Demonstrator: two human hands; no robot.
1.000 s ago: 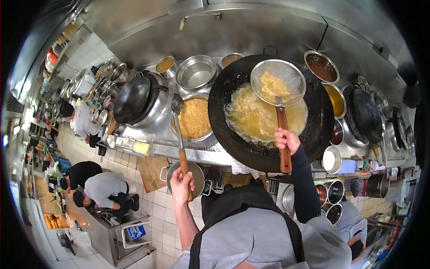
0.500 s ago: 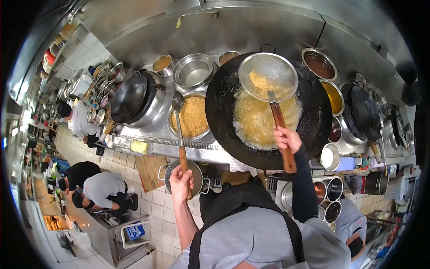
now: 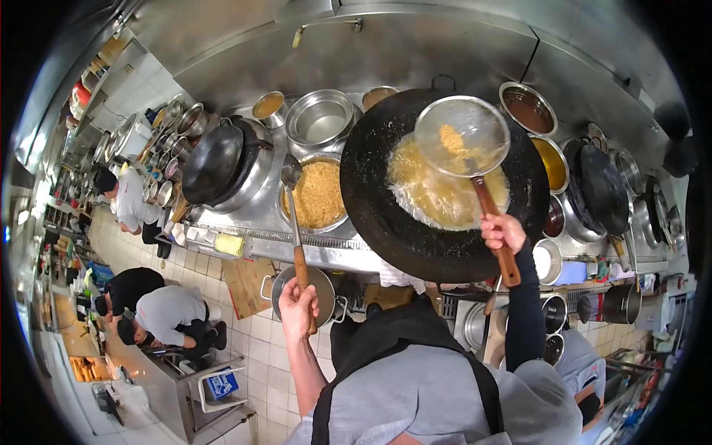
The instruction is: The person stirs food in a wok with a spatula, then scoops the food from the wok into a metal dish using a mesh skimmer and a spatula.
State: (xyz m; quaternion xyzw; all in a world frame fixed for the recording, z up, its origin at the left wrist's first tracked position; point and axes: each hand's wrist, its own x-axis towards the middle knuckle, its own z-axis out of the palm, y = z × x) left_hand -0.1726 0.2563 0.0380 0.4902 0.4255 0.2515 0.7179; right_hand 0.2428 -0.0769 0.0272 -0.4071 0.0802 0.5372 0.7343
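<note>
My right hand (image 3: 504, 232) is wrapped round the wooden handle of a round mesh strainer (image 3: 463, 136). A small golden clump lies in the mesh, which is held over the big black wok (image 3: 371, 215). Bubbling yellowish oil (image 3: 437, 194) fills the wok's middle. My left hand (image 3: 300, 302) grips the wooden handle of a metal ladle (image 3: 294, 200), with its bowl beside the rim of a pan of golden crumbs (image 3: 315, 193). Below that hand is a grey two-handled pot (image 3: 326, 285).
Left of the crumbs stands another black wok (image 3: 215, 163); behind them is a metal pot (image 3: 320, 119). A pot of brown liquid (image 3: 528, 109) and one of yellow liquid (image 3: 549, 165) flank the big wok. People (image 3: 174, 315) work at lower left, one person (image 3: 582, 374) at lower right.
The strainer moved left, then back right, with my right hand ending farther right. The clump in the mesh looks smaller, and the oil patch has changed shape. My left hand stays nearly still.
</note>
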